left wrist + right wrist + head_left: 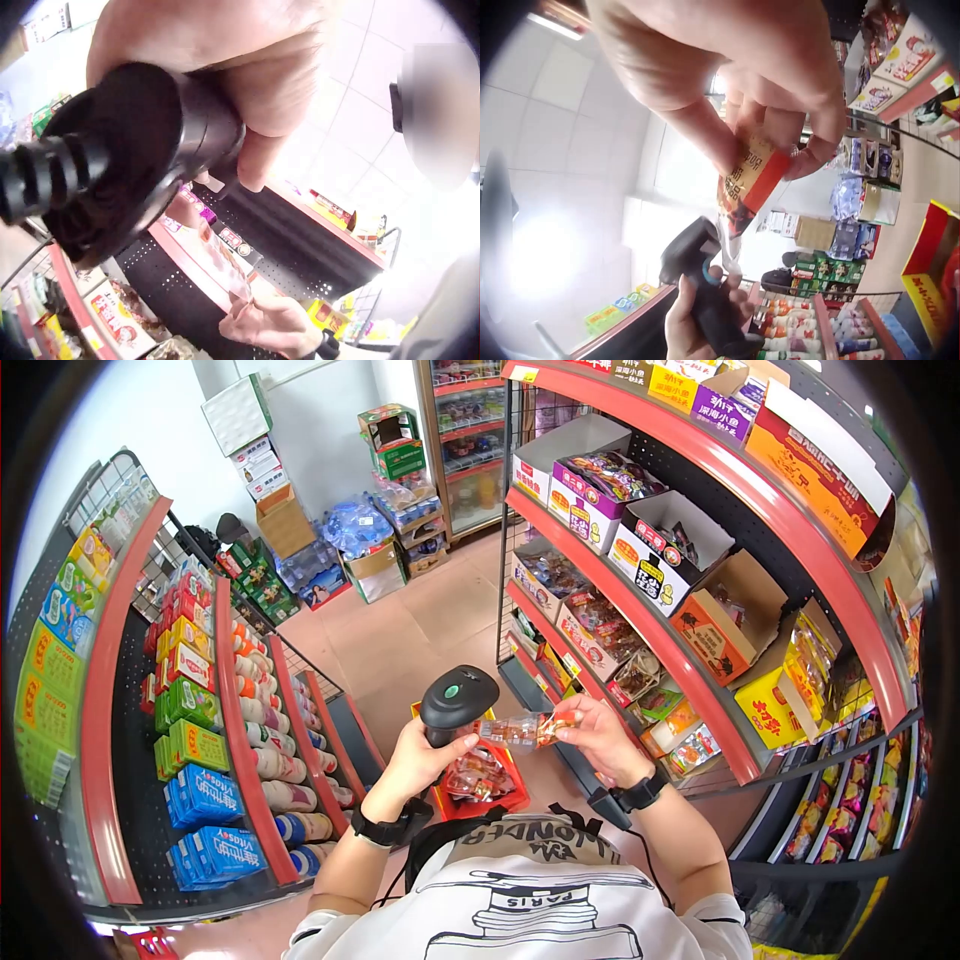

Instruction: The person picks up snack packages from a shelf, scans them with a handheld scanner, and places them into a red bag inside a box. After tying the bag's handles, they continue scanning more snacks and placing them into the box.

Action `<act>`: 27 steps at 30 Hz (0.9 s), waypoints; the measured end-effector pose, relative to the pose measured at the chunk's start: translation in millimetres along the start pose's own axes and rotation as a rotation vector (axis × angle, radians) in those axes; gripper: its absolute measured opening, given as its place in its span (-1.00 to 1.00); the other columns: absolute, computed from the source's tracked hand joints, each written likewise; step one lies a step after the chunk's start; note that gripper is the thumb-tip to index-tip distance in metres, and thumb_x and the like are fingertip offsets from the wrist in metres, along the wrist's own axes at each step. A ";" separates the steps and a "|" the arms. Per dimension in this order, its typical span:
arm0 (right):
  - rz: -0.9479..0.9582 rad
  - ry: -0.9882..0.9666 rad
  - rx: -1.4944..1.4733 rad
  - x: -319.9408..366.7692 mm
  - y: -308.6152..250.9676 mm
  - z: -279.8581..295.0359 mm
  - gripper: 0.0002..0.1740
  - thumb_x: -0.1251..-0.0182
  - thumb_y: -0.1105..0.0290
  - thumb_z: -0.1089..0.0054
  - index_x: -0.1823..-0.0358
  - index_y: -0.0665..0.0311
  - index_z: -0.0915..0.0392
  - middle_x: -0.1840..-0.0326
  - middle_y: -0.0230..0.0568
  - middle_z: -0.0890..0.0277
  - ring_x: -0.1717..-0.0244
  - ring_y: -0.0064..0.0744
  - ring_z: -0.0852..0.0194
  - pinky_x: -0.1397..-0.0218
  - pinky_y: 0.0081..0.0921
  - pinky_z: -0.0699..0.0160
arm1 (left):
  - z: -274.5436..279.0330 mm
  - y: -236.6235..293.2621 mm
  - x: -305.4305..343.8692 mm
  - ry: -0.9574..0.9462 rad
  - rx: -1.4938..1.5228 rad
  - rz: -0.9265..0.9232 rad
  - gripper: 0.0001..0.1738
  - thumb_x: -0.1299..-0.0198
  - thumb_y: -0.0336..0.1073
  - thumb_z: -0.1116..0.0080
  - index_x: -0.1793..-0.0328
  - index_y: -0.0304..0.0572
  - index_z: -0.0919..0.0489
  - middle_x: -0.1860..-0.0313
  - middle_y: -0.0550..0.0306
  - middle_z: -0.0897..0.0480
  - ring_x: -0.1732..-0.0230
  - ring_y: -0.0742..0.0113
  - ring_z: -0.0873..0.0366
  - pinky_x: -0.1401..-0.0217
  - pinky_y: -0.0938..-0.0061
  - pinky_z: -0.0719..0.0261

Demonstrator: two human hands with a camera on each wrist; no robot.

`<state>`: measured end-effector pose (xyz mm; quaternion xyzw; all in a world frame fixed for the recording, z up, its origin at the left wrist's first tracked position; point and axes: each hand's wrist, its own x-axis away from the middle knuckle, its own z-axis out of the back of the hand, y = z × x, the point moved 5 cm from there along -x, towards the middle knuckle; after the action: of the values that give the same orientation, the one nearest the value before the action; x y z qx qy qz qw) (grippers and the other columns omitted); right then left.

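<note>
My left hand grips the handle of a black handheld barcode scanner, which also fills much of the left wrist view. My right hand pinches one end of a small snack packet, partly clear with an orange and red printed end. The packet's clear end reaches to the left hand's fingers beside the scanner; the right wrist view shows its printed end between thumb and fingers. Below both hands is a red and yellow box holding several similar packets, partly hidden by the left hand.
On the right stands a shelf with open snack cartons. A left shelf carries bottles and blue drink packs. Stacked boxes and wrapped water bottles stand by the far wall, near a drinks fridge. Tiled floor runs between.
</note>
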<state>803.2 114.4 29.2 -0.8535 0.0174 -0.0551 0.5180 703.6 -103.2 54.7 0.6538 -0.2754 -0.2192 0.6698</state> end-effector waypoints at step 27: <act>-0.408 -0.157 0.093 -7.1 35.3 -37.9 -0.79 -0.27 0.39 -0.19 0.17 0.37 -0.50 0.23 -0.28 -0.55 0.24 -0.56 -0.50 0.10 -0.56 -0.45 | -18.7 -4.5 -9.6 0.022 -0.130 -0.082 -0.70 0.02 -0.48 -0.34 0.12 -0.29 -0.56 0.27 0.17 -0.65 0.22 0.49 -0.56 0.08 0.53 -0.51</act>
<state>792.8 65.2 14.7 -0.8162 -0.1986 -0.0930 0.5345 708.9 -83.0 49.6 0.6221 -0.2262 -0.2569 0.7042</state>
